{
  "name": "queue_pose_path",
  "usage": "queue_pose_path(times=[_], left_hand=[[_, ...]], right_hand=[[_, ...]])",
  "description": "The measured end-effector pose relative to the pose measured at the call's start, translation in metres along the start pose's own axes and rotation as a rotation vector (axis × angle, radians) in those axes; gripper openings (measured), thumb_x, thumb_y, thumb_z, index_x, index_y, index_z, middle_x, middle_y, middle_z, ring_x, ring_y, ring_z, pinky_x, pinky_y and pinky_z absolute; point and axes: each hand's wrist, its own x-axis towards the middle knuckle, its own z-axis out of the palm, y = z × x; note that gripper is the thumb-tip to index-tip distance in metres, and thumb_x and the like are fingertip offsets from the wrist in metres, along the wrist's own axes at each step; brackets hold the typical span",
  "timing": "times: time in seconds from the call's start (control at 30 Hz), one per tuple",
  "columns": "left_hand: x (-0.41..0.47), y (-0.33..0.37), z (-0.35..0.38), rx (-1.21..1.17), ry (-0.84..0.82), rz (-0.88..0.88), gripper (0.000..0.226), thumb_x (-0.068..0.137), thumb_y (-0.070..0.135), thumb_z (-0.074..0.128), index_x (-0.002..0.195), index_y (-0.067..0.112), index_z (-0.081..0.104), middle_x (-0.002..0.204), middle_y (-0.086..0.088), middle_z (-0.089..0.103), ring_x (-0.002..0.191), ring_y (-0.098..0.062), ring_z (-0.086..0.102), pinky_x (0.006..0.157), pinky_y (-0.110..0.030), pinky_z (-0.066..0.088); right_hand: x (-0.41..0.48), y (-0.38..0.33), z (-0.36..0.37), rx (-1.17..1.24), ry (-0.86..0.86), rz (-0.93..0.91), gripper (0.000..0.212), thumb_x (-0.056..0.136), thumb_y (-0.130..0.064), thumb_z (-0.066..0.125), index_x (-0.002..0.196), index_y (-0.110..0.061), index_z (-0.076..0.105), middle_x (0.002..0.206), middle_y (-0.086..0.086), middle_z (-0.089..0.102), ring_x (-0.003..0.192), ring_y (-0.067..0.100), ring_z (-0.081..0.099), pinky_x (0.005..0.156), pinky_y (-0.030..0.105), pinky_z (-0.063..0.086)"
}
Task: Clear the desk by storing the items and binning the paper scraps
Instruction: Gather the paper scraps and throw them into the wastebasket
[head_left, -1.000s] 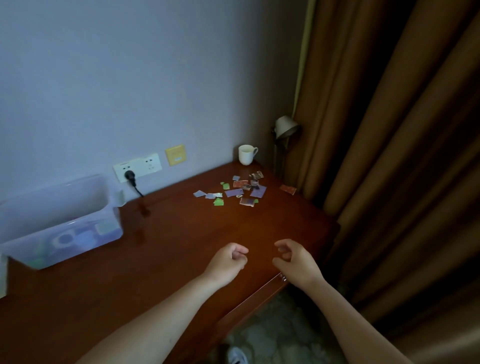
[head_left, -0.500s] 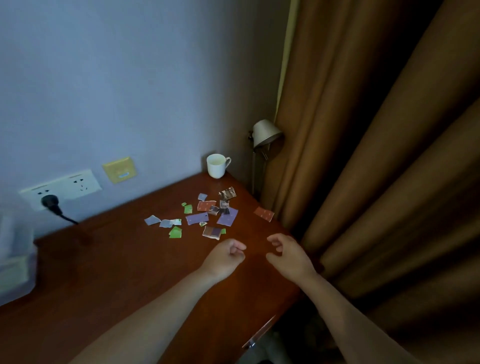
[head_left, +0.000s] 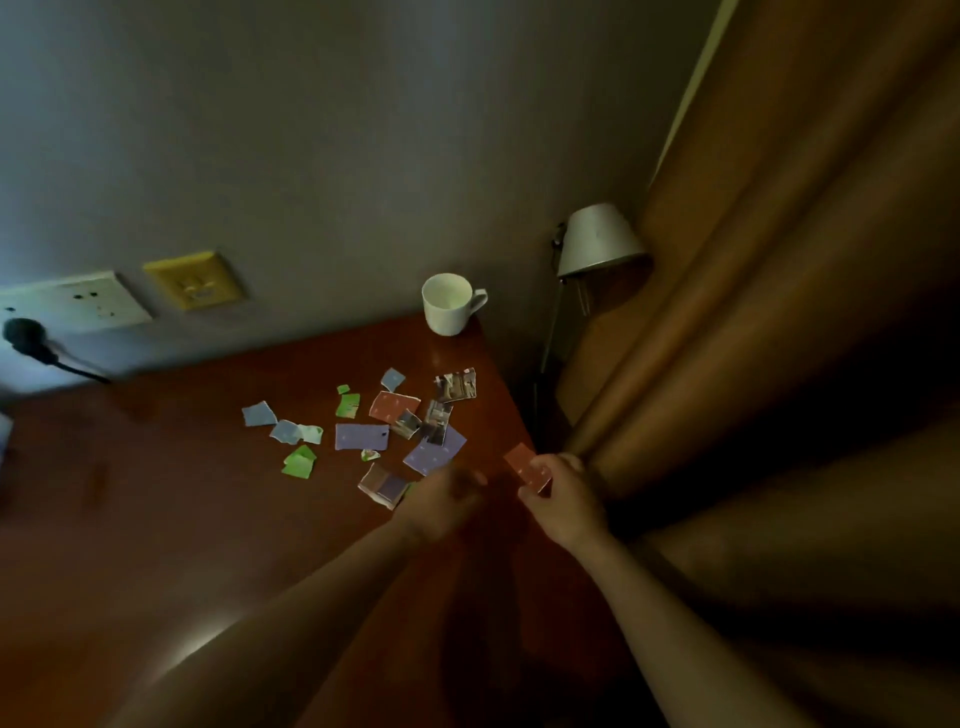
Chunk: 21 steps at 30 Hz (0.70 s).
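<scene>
Both hands have moved forward since half a second ago. The right hand (head_left: 563, 499) now pinches the red paper scrap (head_left: 527, 465) at the desk's (head_left: 156, 519) right edge. The left hand (head_left: 441, 501) is blurred beside the purple scrap (head_left: 434, 452), and I cannot tell its grip.

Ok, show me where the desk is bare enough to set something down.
Bare desk lies left of the paper scraps, from the wall under the plug to the near edge. A narrower strip runs along the wall left of the mug. Crowded: from the mug to the left hand and the right hand, which pinches a red scrap.
</scene>
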Motion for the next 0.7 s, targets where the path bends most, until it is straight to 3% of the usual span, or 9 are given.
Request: queue_pose_path(times=[0.07,0.23,0.33,0.53,0.63,0.7], left_hand=[[0.020,0.009,0.009,0.013,0.005,-0.056,0.029,0.098,0.016,0.050,0.126,0.010,0.051,0.122,-0.005,0.058,0.109,-0.017,0.058,0.082,-0.021,0.047],[0.052,0.016,0.027,-0.015,0.022,-0.181,0.029,0.096,0.012,0.051,0.125,0.009,0.052,0.123,-0.008,0.058,0.108,-0.020,0.058,0.092,-0.032,0.050],[0.062,0.015,0.033,-0.023,0.043,-0.231,0.031,0.096,0.011,0.052,0.127,0.011,0.051,0.124,-0.007,0.057,0.110,-0.018,0.056,0.091,-0.028,0.047],[0.077,0.013,0.032,-0.046,0.060,-0.275,0.030,0.098,0.012,0.048,0.127,0.013,0.052,0.121,-0.002,0.056,0.109,-0.017,0.055,0.090,-0.028,0.046],[0.082,0.006,0.029,-0.041,0.062,-0.269,0.029,0.097,0.012,0.047,0.125,0.015,0.053,0.123,-0.004,0.056,0.110,-0.017,0.055,0.091,-0.029,0.047],[0.085,0.002,0.024,-0.047,0.085,-0.271,0.028,0.097,0.011,0.047,0.123,0.016,0.054,0.123,-0.003,0.057,0.109,-0.017,0.055,0.092,-0.030,0.047]], right_hand=[[0.023,0.008,-0.001,-0.029,-0.039,-0.014,0.040,0.087,-0.031,0.068,0.124,-0.023,0.055,0.139,-0.002,0.039,0.117,0.021,0.051,0.095,0.031,0.047],[0.060,0.024,0.000,-0.058,-0.112,-0.036,0.039,0.085,-0.031,0.070,0.120,-0.026,0.054,0.136,-0.004,0.039,0.117,0.021,0.051,0.089,0.029,0.050],[0.072,0.025,0.003,-0.074,-0.132,-0.034,0.042,0.082,-0.030,0.073,0.119,-0.026,0.053,0.132,-0.002,0.042,0.118,0.022,0.048,0.091,0.035,0.052],[0.085,0.018,0.005,-0.122,-0.210,-0.043,0.051,0.078,-0.028,0.077,0.120,-0.027,0.048,0.127,-0.002,0.041,0.114,0.020,0.047,0.084,0.031,0.050],[0.093,0.015,0.006,-0.065,-0.247,-0.030,0.041,0.079,-0.020,0.075,0.111,-0.027,0.051,0.115,-0.005,0.052,0.104,0.016,0.054,0.078,0.028,0.051],[0.099,0.010,0.006,-0.071,-0.295,-0.034,0.024,0.083,-0.014,0.070,0.095,-0.027,0.054,0.096,-0.006,0.059,0.090,0.015,0.060,0.070,0.026,0.050]])
